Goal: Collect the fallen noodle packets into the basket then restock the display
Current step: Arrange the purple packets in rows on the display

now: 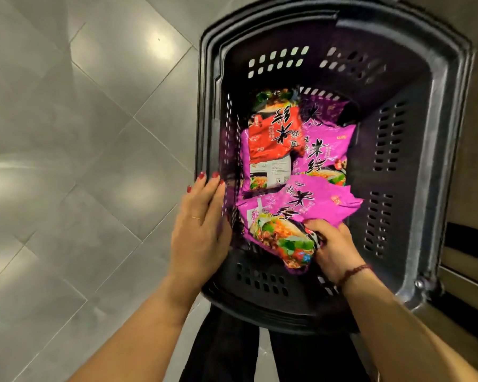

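My right hand (332, 245) grasps a purple noodle packet (298, 210) inside the basket (414, 161), its long axis pointing away from the palm. My left hand (202, 224) lies flat, released, against the rim. Grey floor tiles (66, 133) lie left of it.

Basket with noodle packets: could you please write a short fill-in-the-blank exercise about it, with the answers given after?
1. The right hand grips a purple packet in the ____.
2. The left hand, fingers straight, holds ____.
3. Among the purple packets lies ____ red packet.
4. The floor beside the basket is of grey ____.

Missing words: basket; nothing; one; tiles.
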Available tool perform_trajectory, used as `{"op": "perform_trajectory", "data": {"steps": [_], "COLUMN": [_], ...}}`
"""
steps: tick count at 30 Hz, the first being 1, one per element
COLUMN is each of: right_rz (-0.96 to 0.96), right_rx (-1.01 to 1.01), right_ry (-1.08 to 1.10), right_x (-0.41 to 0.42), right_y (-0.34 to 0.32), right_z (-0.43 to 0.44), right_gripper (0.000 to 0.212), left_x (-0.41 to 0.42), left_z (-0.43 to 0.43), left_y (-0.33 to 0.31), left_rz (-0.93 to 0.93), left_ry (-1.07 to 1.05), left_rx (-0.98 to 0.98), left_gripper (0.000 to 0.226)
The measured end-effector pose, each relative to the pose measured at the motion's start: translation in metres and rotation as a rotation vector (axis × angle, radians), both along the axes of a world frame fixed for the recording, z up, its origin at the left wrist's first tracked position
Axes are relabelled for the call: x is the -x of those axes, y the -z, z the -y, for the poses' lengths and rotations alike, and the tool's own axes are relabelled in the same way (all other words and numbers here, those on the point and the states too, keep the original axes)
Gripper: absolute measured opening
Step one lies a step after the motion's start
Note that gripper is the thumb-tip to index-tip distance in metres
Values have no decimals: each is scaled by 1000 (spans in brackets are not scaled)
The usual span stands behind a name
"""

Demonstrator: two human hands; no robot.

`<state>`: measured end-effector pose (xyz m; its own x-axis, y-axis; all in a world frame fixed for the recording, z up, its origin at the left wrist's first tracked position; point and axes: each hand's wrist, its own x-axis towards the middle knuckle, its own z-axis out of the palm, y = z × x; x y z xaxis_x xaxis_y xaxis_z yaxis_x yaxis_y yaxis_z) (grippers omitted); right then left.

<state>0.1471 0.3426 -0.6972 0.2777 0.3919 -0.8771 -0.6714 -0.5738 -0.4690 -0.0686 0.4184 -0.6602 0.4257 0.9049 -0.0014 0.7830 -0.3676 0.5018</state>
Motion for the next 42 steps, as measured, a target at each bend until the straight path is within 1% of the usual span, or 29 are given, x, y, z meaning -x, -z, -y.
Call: {"op": "perform_trajectory", "data": {"steps": [1,2,3,4,6,7,8,9,10,11,12,13,15,17,19,20,21,24,27,28,30,31,33,34,37,40,42], "right_rz": [-39,-79,-115,-141,-183,-204,-226,-229,-225,-216,-211,-203,-161,-27,137,192,228,310,315,308,318,324,320,324,378,543,636], "right_rx": [-10,-31,-51,-62,-77,-94,-109,-120,-124,-125,-127,-140,-113,0,111,148,177,216,287,309,378,395,366,339,264,243,196], "right_ry": [26,41,43,31,-5,-26,-59,-90,-101,-100,-97,-91,-49,40,80,79,71,-11,-72,-114,-243,-278,-267,-260,-229,-235,-183], "right_x": [-8,-17,-24,-30,-39,-41,-43,-43,-43,-41,-39,-37,-33,-33,-35,-36,-35,-34,-31,-30,-32,-32,-31,-30,-24,-24,-28], "right_y": [-6,-13,-17,-23,-27,-27,-29,-25,-21,-18,-14,-6,9,27,42,51,56,77,99,105,113,111,107,105,91,69,45], "right_z": [3,5,8,9,12,12,11,12,11,9,7,9,11,18,25,29,29,27,22,21,20,20,23,25,31,35,36], "right_gripper": [39,38,41,44,51,58,60,53,41,33,31,32,44,60,78,86,88,73,55,52,65,65,44,38,31,23,16], "left_x": [-4,-10,-18,-27,-49,-59,-67,-73,-75,-77,-77,-77,-75,-70,-63,-61,-60,-62,-63,-62,-61,-62,-61,-61,-65,-69,-67], "left_z": [2,4,7,10,12,12,11,10,9,9,11,13,18,23,28,30,31,36,35,34,33,33,34,35,41,43,41], "left_y": [-1,-3,-6,-9,-13,-13,-10,-6,-1,3,8,13,20,29,39,44,48,58,66,69,71,70,67,64,49,26,4], "left_rz": [26,55,86,132,260,315,343,357,371,402,426,440,473,521,520,510,496,463,430,415,393,385,385,388,439,526,554], "left_ry": [70,121,133,115,29,-11,-59,-108,-170,-241,-310,-381,-525,-690,-838,-872,-876,-852,-861,-853,-847,-845,-831,-818,-784,-713,-633], "left_rx": [16,75,182,329,713,896,1041,1166,1275,1351,1382,1386,1358,1331,1285,1262,1246,1256,1219,1211,1211,1212,1215,1218,1202,1195,1171], "left_gripper": [52,52,56,63,78,80,75,66,57,53,52,53,47,43,45,43,39,30,28,28,29,29,29,29,32,38,46]}}
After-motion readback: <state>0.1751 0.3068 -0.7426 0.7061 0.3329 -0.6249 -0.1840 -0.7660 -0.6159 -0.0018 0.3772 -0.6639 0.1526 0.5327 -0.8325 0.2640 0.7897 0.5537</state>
